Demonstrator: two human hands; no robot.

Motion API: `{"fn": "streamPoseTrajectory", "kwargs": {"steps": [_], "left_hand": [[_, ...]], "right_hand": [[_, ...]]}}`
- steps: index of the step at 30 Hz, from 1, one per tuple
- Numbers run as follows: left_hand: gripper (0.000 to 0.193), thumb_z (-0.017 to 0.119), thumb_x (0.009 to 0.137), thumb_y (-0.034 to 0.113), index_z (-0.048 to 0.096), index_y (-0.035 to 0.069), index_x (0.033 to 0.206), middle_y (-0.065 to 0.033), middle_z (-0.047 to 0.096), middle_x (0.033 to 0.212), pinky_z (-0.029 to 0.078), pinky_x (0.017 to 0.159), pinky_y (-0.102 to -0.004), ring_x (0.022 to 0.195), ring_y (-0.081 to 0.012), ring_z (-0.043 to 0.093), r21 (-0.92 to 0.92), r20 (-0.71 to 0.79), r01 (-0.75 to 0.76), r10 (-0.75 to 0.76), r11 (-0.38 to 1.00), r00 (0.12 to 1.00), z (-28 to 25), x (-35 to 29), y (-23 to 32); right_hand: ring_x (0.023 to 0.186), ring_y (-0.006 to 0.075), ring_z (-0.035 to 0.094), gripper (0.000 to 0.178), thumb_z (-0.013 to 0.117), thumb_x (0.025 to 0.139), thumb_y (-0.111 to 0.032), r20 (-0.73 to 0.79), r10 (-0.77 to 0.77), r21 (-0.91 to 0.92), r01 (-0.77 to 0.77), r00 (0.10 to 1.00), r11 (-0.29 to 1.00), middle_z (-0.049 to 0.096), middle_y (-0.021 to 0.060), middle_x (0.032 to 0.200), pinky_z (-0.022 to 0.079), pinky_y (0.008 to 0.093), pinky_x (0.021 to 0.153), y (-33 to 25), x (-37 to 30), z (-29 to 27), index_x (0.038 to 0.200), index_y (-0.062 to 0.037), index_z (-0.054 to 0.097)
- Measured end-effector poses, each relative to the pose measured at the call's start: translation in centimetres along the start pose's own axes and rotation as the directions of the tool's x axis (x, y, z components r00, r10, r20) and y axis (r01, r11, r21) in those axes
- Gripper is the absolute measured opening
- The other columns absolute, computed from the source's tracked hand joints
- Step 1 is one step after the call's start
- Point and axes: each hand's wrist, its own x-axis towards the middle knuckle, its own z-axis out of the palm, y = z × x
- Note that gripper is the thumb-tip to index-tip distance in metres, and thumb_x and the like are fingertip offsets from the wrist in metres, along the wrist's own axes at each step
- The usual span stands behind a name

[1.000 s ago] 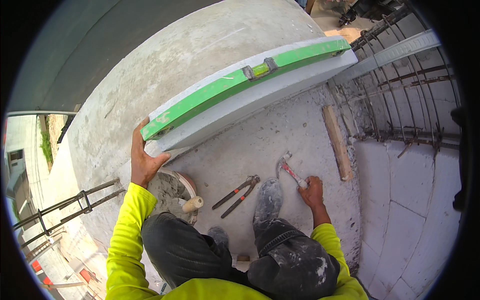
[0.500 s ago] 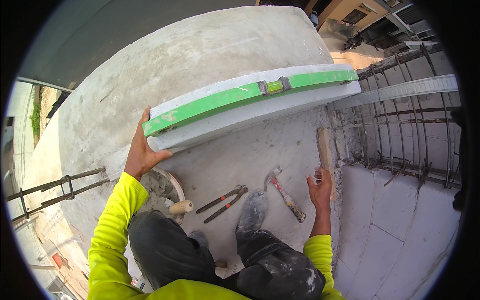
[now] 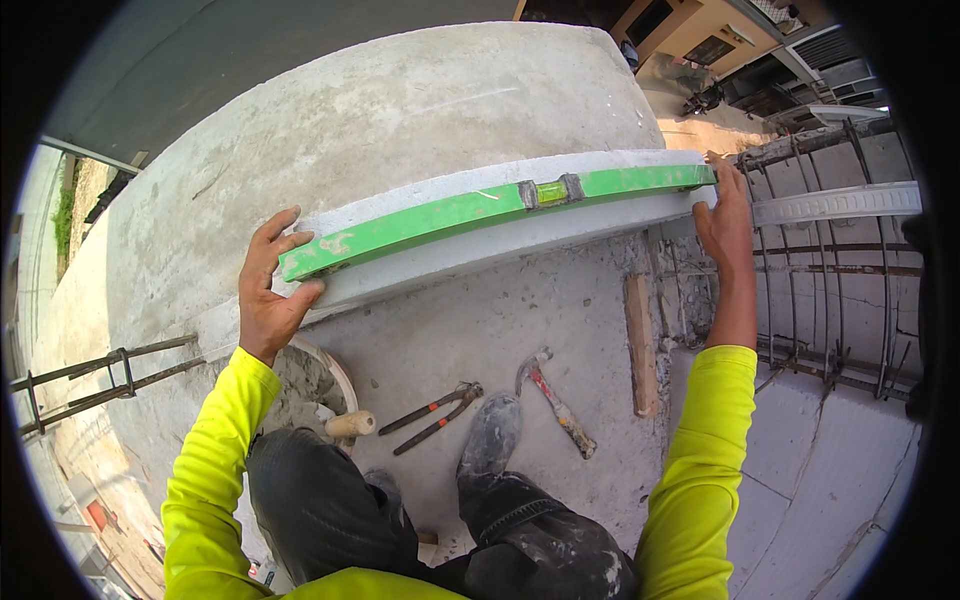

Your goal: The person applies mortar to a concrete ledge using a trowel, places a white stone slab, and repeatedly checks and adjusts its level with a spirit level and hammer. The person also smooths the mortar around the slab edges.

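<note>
A green spirit level (image 3: 420, 219) lies lengthwise on top of a long white block (image 3: 470, 245), its vial near the middle. The block rests along the grey concrete surface in front of me. My left hand (image 3: 268, 290) is closed round the block's left end, thumb at the near face and fingers at the far side, beside the level's tip. At the opposite end my right hand (image 3: 722, 220) grips the block the same way, thumb in front and fingers behind, close to the level's right tip.
By my boot (image 3: 490, 435) lie pincers (image 3: 430, 418) with orange-marked handles and a claw hammer (image 3: 555, 405). A wooden-handled tool (image 3: 350, 424) sits in a bucket (image 3: 335, 370) at the left. Rebar sticks out left (image 3: 110, 380) and right (image 3: 880, 270). A wood strip (image 3: 640, 345) stands beside the right wall.
My right hand has risen from near the hammer to the block's right end and taken hold. My left hand stays at the left end, its fingers shifted slightly.
</note>
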Motion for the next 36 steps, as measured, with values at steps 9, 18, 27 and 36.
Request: {"fn": "streamPoseTrajectory", "kwargs": {"steps": [9,18,27,36], "left_hand": [[0.037,0.077,0.073,0.004,0.071,0.007,0.11,-0.0103,0.061,0.137,0.039,0.113,-0.043,0.134,-0.031,0.052,-0.112,0.002,0.055,-0.056,0.992,0.998,0.9,0.1,0.1],[0.036,0.074,0.074,0.005,0.07,0.007,0.11,-0.0064,0.062,0.136,0.035,0.118,-0.044,0.139,-0.031,0.048,-0.037,0.032,0.02,-0.019,0.999,0.999,1.0,0.2,-0.3],[0.034,0.079,0.073,0.004,0.071,0.007,0.107,-0.0085,0.062,0.134,0.038,0.115,-0.0444,0.136,-0.0321,0.05,-0.045,0.01,0.033,-0.033,0.998,0.999,1.2,0.1,0.0],[0.034,0.08,0.074,0.006,0.072,0.007,0.107,-0.0084,0.063,0.135,0.038,0.115,-0.0447,0.137,-0.0319,0.049,-0.041,0.012,0.034,-0.034,0.999,0.999,1.2,0.2,0.1]], "right_hand": [[0.104,0.0323,0.07,0.06,0.056,0.081,0.002,0.048,0.116,0.374,-0.126,0.992,0.919,0.069,0.0244,0.114,0.052,0.0405,0.095,4.0,0.5,3.2,0.141,-0.0028,0.053],[0.102,0.0277,0.071,0.051,0.057,0.082,0.0,0.037,0.207,0.399,-0.204,0.978,0.894,0.072,0.0204,0.109,0.052,0.0371,0.094,4.2,0.6,3.7,0.133,0.0016,0.059],[0.093,0.018,0.071,0.043,0.059,0.081,-0.001,0.027,0.282,0.469,-0.262,0.959,0.844,0.075,0.0141,0.101,0.052,0.0309,0.088,3.4,0.6,3.7,0.124,0.0023,0.065],[0.095,0.0141,0.066,0.048,0.062,0.087,-0.003,0.046,0.317,0.479,-0.299,0.947,0.825,0.073,0.0138,0.109,0.05,0.0264,0.085,3.0,0.7,3.1,0.135,0.0071,0.058]]}}
